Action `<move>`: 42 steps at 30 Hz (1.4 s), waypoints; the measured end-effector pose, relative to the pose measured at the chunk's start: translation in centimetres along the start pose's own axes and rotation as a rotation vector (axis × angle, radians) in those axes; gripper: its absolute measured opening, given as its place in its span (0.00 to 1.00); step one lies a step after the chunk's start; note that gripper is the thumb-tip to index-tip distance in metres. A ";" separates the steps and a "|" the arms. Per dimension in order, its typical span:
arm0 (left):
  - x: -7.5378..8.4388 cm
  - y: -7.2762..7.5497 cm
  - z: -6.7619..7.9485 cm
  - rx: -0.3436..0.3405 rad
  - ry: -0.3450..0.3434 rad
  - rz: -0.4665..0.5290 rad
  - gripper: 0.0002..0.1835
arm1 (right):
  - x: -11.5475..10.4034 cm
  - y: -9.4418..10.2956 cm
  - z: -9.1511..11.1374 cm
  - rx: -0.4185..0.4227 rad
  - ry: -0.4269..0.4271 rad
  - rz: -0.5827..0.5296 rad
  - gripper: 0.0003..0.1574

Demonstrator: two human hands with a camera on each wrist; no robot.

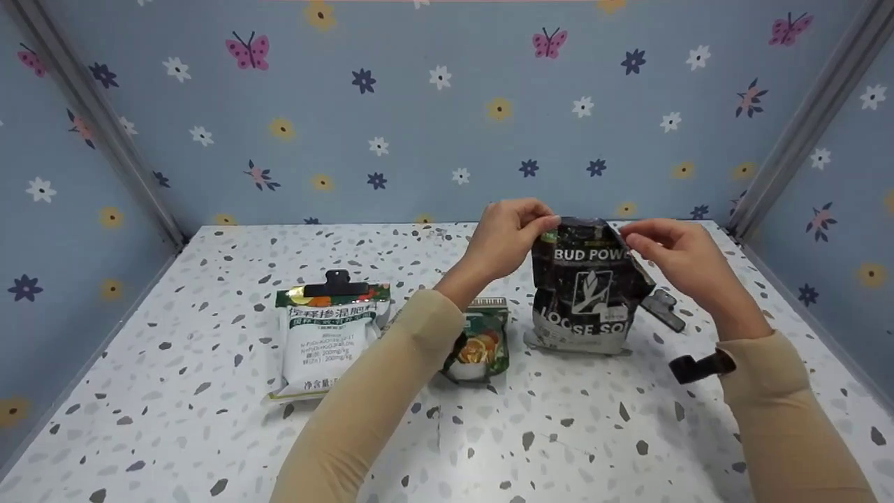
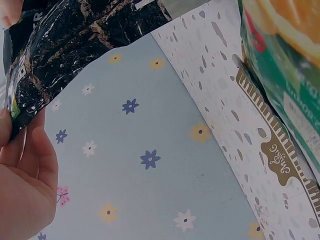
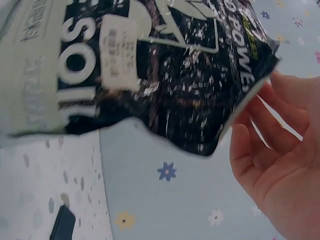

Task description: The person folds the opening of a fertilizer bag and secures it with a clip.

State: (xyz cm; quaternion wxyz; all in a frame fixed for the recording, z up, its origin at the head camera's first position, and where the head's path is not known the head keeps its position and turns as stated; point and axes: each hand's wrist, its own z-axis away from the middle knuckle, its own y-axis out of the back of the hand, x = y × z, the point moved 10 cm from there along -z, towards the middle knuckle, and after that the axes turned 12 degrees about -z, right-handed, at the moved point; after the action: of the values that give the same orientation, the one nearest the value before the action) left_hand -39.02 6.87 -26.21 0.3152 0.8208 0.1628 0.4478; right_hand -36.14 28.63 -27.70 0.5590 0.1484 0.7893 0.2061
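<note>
A black soil bag (image 1: 590, 293) with white lettering and a pale grey base stands on the table, its top slightly crumpled. My left hand (image 1: 506, 234) pinches the bag's upper left corner between thumb and fingers. In the left wrist view, the dark glossy film (image 2: 90, 45) runs up to that hand's fingertips. At the upper right edge, my right hand (image 1: 681, 258) has its thumb and fingers curled at the bag's side. The right wrist view shows its fingers (image 3: 272, 125) partly hidden behind the bag's edge, near the price sticker (image 3: 119, 52) side.
A black clip (image 1: 663, 311) lies on the table right of the soil bag. A small green pouch with orange slices (image 1: 482, 342) stands left of it, partly behind my left sleeve. Farther left lies a white fertilizer bag (image 1: 328, 346) with a black clip (image 1: 336, 283) on top.
</note>
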 end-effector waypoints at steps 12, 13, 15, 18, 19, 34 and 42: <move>0.6 0.3 0.1 0.079 -0.056 -0.038 0.09 | -2.3 -1.4 -1.5 0.040 0.094 -0.023 0.16; 0.7 0.3 0.0 0.078 -0.058 -0.038 0.09 | -2.4 -1.4 -1.6 0.047 0.101 -0.025 0.15; 0.7 0.4 -0.1 0.074 -0.061 -0.042 0.09 | -2.6 -1.5 -1.6 0.064 0.118 -0.026 0.14; 1.0 0.3 -0.3 0.065 -0.062 -0.060 0.10 | -3.0 -1.6 -1.5 0.097 0.153 -0.025 0.13; 1.2 0.3 -0.3 0.063 -0.063 -0.073 0.10 | -3.1 -1.7 -1.4 0.110 0.164 -0.028 0.13; 6.2 -2.3 -1.3 0.046 -0.149 -0.523 0.11 | -2.6 -1.8 -0.5 0.203 0.204 -0.120 0.17; 7.7 -3.1 -1.4 0.061 -0.163 -0.654 0.11 | -1.8 -1.5 -0.8 0.214 0.170 -0.271 0.10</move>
State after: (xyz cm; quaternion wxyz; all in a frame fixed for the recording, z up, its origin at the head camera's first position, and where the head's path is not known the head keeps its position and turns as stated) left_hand -35.95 13.93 -22.82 0.4294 0.7671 0.4053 0.2508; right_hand -36.33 26.39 -26.73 0.4939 0.0812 0.8639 0.0555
